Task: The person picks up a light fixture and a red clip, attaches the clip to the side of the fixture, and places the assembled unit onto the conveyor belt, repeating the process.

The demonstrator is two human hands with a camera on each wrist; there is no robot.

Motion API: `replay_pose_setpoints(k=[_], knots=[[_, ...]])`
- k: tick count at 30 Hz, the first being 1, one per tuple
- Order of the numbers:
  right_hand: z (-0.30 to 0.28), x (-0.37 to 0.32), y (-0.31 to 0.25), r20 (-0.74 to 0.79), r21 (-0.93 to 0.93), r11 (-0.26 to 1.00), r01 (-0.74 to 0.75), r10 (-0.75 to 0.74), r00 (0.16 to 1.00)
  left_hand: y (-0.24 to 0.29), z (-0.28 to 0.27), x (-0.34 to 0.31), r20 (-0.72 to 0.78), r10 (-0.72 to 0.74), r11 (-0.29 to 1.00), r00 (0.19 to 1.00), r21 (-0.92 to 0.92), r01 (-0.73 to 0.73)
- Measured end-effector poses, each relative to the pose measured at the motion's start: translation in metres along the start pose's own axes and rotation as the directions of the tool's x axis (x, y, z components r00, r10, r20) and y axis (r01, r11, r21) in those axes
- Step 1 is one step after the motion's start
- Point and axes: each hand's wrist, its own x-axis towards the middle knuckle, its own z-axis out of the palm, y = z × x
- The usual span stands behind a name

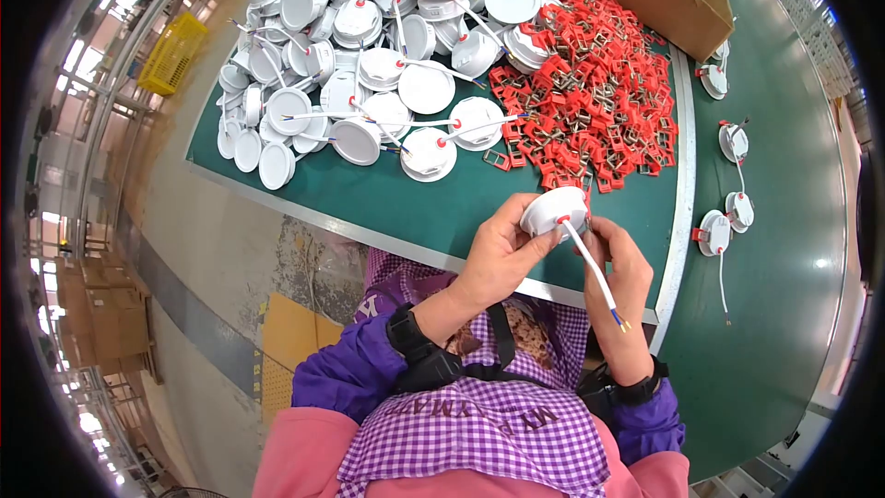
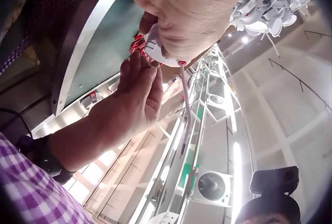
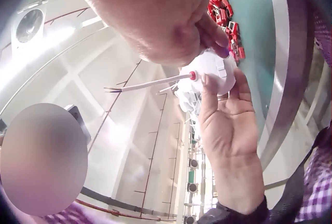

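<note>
The person's left grip, a bare hand, holds a white, rounded fixture, and a thin white cable hangs from its small red collar. The bare right grip brings its fingertips to the fixture's edge, near small red clips on a green, metal-edged tabletop. White round fixtures heap at upper right.

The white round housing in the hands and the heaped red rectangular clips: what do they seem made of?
White round housing: probably moulded plastic, though painted metal is possible; the surface looks smooth and evenly white.
Red rectangular clips: likely plastic where uniformly red, probably metal where they shine silvery.
</note>
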Motion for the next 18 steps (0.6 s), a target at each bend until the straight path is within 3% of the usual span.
replay_pose_setpoints(k=[3, 12, 14, 18], knots=[[-0.002, 0.000, -0.004, -0.024, -0.087, 0.995, 0.043, -0.045, 0.999, 0.000, 0.000, -0.001, 0.017, 0.026, 0.998, 1.000, 0.056, -0.027], [0.002, -0.002, -0.007, 0.008, 0.016, 0.998, -0.061, 0.060, 0.998, 0.004, -0.003, -0.001, 0.068, -0.022, 0.990, 0.997, 0.141, 0.013], [0.005, -0.002, -0.005, -0.045, 0.106, 0.990, -0.094, 0.099, 0.994, 0.002, -0.004, -0.001, 0.064, -0.029, 0.990, 0.998, 0.137, 0.020], [0.000, -0.001, -0.009, -0.007, 0.052, 0.995, -0.080, 0.080, 0.997, 0.001, -0.006, -0.001, 0.054, 0.020, 0.984, 0.998, 0.173, -0.029]])
